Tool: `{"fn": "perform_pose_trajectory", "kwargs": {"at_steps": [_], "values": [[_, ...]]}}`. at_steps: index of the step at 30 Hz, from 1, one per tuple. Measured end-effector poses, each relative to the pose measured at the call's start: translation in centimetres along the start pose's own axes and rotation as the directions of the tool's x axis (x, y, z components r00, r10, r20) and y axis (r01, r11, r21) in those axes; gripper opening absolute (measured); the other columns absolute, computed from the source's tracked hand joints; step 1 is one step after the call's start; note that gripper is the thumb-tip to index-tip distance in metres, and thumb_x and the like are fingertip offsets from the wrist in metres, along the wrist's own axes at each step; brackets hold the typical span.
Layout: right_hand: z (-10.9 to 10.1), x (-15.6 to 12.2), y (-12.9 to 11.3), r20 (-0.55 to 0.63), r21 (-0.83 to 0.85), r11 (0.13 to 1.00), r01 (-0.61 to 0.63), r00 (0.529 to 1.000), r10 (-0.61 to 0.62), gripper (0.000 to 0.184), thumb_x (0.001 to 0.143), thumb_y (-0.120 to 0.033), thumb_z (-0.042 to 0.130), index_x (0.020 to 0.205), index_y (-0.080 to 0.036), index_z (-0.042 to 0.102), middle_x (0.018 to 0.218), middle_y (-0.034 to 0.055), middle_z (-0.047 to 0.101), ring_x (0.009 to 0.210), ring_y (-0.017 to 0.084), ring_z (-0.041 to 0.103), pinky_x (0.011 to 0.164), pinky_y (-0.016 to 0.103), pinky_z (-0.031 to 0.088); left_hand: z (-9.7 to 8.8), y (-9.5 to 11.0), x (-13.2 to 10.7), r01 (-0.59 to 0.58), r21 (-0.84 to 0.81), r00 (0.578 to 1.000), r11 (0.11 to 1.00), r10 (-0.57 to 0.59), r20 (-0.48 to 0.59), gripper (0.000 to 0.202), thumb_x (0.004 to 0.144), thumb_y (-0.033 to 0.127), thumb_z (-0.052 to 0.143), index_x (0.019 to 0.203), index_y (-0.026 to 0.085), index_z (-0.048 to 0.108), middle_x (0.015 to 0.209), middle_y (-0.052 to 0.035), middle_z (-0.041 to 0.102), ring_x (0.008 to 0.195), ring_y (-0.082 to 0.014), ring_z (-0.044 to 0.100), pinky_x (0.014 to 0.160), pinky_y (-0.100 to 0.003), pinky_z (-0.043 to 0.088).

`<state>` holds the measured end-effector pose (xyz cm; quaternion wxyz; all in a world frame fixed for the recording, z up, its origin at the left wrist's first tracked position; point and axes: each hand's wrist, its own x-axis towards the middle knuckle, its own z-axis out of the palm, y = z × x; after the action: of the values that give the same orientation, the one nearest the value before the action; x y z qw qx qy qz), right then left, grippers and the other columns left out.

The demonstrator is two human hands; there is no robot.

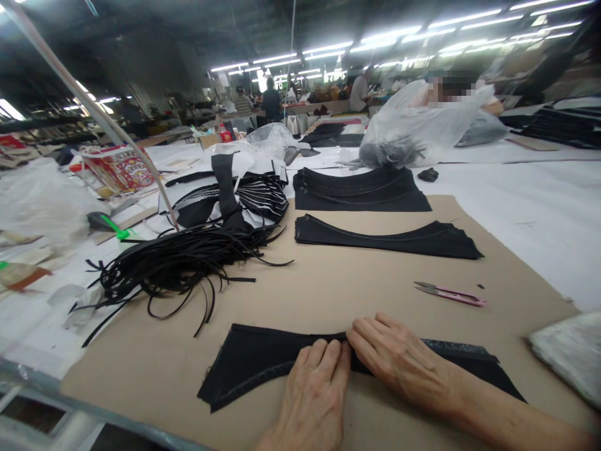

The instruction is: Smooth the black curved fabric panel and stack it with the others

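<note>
A curved black fabric piece (253,357) lies across the brown board in front of me, with a narrow strip along its top edge folded over. My left hand (317,388) presses on the middle of the cloth, its bent fingertips closed at the top edge. Right beside it, my right hand (394,357) has its fingers curled and pinched on the same folded edge. To the right of the hands, a greyish coating shows on the upper strip (460,347). Both thumbs are mostly hidden. Farther back lie thread snips (451,293) with pink handles, apart from both hands.
Two stacks of black cut pieces, a nearer one (385,238) and a farther one (361,189), lie on the brown board (328,288). At left is a heap of black strips (188,260). A plastic bag (417,125) stands behind; a slanted pole (94,106) crosses the left side.
</note>
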<state>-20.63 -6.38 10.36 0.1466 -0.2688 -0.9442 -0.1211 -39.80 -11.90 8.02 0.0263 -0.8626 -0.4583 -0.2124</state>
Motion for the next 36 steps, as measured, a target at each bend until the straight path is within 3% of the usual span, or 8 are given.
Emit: {"fn": "perform_pose_trajectory", "kwargs": {"at_steps": [9, 17, 23, 36], "values": [[-0.7, -0.3, -0.4, -0.034, 0.0, 1.0, -0.011, 0.999, 0.011, 0.017, 0.087, -0.002, 0.043, 0.085, -0.017, 0.052, 0.076, 0.0015, 0.051, 0.065, 0.018, 0.042, 0.067, 0.033, 0.029, 0.0, 0.3, -0.2, 0.052, 0.003, 0.997, 0.999, -0.052, 0.06, 0.042, 0.089, 0.022, 0.048, 0.129, 0.018, 0.058, 0.121, -0.0012, 0.067, 0.108, -0.0202, 0.056, 0.094, -0.03, 0.041], [0.3, -1.0, -0.5, 0.027, 0.012, 1.0, 0.009, 1.0, -0.009, 0.018, 0.088, -0.003, 0.044, 0.093, -0.015, 0.056, 0.086, 0.0042, 0.057, 0.074, 0.019, 0.049, 0.075, 0.035, 0.033, 0.1, 0.2, -0.5, -0.041, 0.107, 0.99, 0.993, 0.055, -0.132, 0.041, 0.097, 0.025, 0.032, 0.123, 0.017, 0.062, 0.116, 0.0001, 0.07, 0.106, -0.0188, 0.054, 0.092, -0.03, 0.039], [0.2, -0.7, -0.4, 0.019, 0.009, 1.0, 0.013, 1.0, -0.013, 0.019, 0.088, -0.004, 0.043, 0.094, -0.015, 0.057, 0.085, 0.0055, 0.058, 0.073, 0.02, 0.048, 0.076, 0.037, 0.033, -0.2, -0.3, -0.6, -0.136, 0.171, 0.98, 0.976, 0.157, -0.119, 0.043, 0.097, 0.022, 0.029, 0.122, 0.013, 0.063, 0.12, -0.0026, 0.069, 0.107, -0.0201, 0.054, 0.093, -0.031, 0.038], [0.4, -0.7, -0.4, 0.01, 0.019, 0.999, 0.031, 0.999, -0.032, 0.019, 0.089, -0.003, 0.041, 0.087, -0.016, 0.055, 0.084, 0.0048, 0.057, 0.074, 0.02, 0.047, 0.074, 0.036, 0.032, 0.6, 0.0, -0.8, -0.086, 0.133, 0.966, 0.987, 0.115, -0.23, 0.045, 0.097, 0.018, 0.024, 0.113, 0.013, 0.066, 0.105, -0.0047, 0.071, 0.105, -0.0203, 0.056, 0.091, -0.033, 0.042]]}}
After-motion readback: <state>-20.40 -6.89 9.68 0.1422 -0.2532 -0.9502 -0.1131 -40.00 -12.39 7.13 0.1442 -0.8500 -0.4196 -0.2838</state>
